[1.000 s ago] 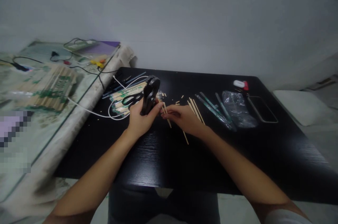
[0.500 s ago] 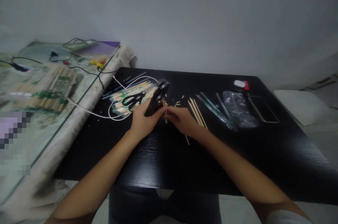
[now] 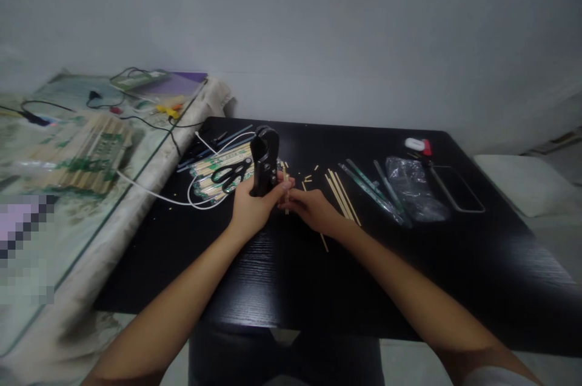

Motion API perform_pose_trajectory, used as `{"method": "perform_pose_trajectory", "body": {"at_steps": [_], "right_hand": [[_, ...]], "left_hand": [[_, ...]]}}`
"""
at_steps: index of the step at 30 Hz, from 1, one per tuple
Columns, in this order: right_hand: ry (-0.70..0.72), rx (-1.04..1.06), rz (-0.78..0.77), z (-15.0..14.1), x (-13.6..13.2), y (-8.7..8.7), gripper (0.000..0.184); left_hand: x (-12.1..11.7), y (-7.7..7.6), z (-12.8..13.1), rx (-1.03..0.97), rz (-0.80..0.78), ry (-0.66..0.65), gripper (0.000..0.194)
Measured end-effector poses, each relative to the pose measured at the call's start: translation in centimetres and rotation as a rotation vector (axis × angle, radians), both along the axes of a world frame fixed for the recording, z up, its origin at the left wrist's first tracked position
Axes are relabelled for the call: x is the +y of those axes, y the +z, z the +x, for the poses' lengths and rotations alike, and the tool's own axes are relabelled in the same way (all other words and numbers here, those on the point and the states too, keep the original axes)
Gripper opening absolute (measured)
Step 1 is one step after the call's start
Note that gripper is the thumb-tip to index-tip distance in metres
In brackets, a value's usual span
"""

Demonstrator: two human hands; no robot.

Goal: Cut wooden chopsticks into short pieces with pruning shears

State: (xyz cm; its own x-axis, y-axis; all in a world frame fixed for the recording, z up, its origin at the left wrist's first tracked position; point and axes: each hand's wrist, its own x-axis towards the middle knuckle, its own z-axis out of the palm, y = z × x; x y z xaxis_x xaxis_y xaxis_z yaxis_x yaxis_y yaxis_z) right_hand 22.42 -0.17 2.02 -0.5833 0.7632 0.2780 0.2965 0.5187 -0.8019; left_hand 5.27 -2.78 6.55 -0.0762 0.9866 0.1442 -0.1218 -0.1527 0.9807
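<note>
My left hand (image 3: 253, 207) is wrapped round a black hand tool (image 3: 264, 159) that stands upright above the black table (image 3: 282, 265). Close beside it, my right hand (image 3: 313, 209) pinches thin wooden sticks (image 3: 285, 187) held up against the tool. Loose wooden sticks (image 3: 342, 195) lie on the table just right of my right hand, with small cut bits scattered near them. Black scissors (image 3: 230, 173) rest on a pile of wrapped chopsticks (image 3: 213, 177) left of the tool.
A white cable (image 3: 150, 191) loops over the table's left edge. Green wrappers (image 3: 370, 189), a clear plastic bag (image 3: 411, 187), a phone case (image 3: 457, 189) and a small white and red item (image 3: 416, 145) lie on the right. A glass-topped table (image 3: 68, 149) with chopstick bundles stands left.
The black tool tilted to the right half a second ago and now stands upright again. My right hand has moved in close against the left hand with the sticks.
</note>
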Motion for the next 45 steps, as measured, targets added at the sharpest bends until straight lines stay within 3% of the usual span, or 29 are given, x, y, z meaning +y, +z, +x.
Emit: {"method": "perform_pose_trajectory", "body": {"at_steps": [10, 18, 27, 37, 45], "right_hand": [[0.011, 0.001, 0.007, 0.1, -0.4, 0.5, 0.019], [-0.006, -0.004, 0.023, 0.0, -0.5, 1.6, 0.015], [-0.064, -0.015, 0.064, -0.2, -0.6, 1.0, 0.022], [-0.176, 0.043, 0.058, -1.0, -1.6, 1.9, 0.025], [-0.156, 0.043, 0.067, -0.8, -1.8, 2.6, 0.029]], "left_hand": [[0.0, 0.2, -1.4, 0.219, 0.053, -0.036, 0.022], [0.0, 0.2, -1.6, 0.209, 0.064, -0.075, 0.019], [0.0, 0.4, -1.4, 0.187, 0.036, -0.065, 0.021], [-0.1, 0.5, -1.6, 0.196, 0.033, -0.063, 0.023], [-0.2, 0.8, -1.6, 0.237, 0.063, -0.077, 0.021]]}}
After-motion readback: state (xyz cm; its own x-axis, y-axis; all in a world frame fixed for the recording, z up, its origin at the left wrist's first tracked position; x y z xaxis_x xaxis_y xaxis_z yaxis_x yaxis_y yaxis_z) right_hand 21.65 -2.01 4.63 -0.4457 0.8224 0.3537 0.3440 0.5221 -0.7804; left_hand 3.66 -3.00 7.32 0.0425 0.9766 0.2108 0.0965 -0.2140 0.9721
